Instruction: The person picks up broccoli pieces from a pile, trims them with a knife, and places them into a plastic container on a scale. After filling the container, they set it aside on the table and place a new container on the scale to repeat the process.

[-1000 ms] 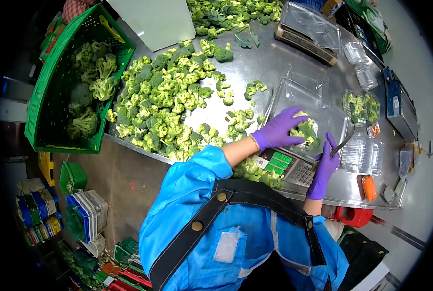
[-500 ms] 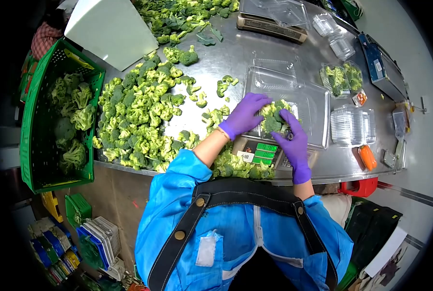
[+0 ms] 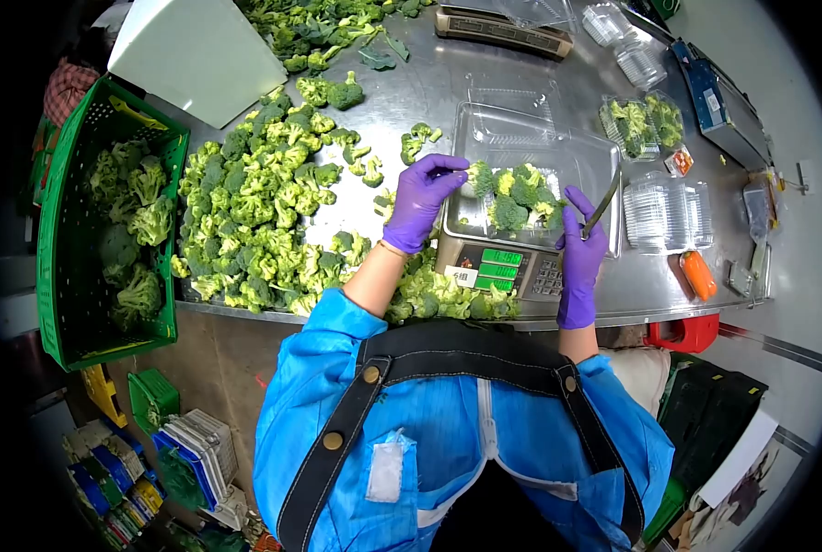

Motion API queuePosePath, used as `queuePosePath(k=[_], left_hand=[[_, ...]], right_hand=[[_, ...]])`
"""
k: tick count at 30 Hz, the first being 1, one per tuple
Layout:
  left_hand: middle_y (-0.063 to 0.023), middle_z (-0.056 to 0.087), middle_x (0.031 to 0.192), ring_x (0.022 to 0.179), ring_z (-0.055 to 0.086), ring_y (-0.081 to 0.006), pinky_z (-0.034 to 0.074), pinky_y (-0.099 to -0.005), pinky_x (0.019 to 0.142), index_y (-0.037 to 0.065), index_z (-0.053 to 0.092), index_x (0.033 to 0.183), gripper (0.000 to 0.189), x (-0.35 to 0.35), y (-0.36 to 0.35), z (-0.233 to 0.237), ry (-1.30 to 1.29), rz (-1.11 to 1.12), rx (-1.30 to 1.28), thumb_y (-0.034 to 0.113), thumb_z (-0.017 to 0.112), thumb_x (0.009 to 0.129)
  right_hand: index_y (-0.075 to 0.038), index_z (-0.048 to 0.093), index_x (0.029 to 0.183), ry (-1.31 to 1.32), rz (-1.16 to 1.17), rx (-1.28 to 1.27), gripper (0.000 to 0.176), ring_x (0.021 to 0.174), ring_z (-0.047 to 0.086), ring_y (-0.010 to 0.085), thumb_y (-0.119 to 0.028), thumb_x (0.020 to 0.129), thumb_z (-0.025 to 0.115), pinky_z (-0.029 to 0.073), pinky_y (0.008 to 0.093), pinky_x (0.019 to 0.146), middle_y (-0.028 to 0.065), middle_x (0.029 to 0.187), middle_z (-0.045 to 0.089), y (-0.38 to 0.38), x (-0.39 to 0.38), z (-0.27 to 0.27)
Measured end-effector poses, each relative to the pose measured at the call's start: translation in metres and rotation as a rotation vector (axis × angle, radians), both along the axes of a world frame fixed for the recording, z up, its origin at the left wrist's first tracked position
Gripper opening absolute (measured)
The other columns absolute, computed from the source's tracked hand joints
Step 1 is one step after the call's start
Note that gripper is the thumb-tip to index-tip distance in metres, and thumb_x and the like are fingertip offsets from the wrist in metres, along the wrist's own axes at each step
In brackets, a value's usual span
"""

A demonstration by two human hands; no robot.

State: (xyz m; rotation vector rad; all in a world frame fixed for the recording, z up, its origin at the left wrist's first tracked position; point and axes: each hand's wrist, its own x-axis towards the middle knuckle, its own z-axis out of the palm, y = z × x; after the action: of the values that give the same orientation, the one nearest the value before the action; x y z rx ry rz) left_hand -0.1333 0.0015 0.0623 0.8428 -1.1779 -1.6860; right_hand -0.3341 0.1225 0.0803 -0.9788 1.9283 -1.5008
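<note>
My left hand (image 3: 422,201), in a purple glove, pinches at the left edge of a broccoli floret (image 3: 479,178), beside an open clear plastic box (image 3: 542,175). Several broccoli florets (image 3: 524,190) are piled in the box, which rests in a clear tray on a digital scale (image 3: 457,256). The scale's green display is lit. On the other side of the box, my gloved right hand (image 3: 581,253) is closed around a thin, dark, slightly curved blade-like tool (image 3: 603,200) pointing up and away. Its handle is hidden in the hand.
A big heap of broccoli florets (image 3: 254,202) covers the steel table's left side, beside a green crate (image 3: 54,239) holding broccoli. Empty clear boxes (image 3: 666,216), a filled box (image 3: 632,129) and an orange object (image 3: 697,275) lie right. Another scale (image 3: 503,35) stands behind.
Both hands have moved apart from the florets in the box, left hand leftward and right hand rightward. The blade-like tool now shows in my right hand. The view has shifted slightly.
</note>
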Motion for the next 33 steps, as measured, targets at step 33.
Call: queuePosePath(k=[33], left_hand=[[-0.0147,0.055,0.106,0.103,0.049,-0.0328,0.04,-0.0401,0.088,0.004,0.059,0.092,0.03,-0.037,0.013,-0.022,-0.544,0.103,-0.834,0.02,0.071,0.07]], right_hand=[[-0.001,0.059,0.108,0.004,-0.022,-0.037,0.027,0.105,0.055,0.0182,-0.007,0.082,0.059,0.039,0.0298,0.092,0.0091,0.109,0.061,0.003,0.005,-0.01]])
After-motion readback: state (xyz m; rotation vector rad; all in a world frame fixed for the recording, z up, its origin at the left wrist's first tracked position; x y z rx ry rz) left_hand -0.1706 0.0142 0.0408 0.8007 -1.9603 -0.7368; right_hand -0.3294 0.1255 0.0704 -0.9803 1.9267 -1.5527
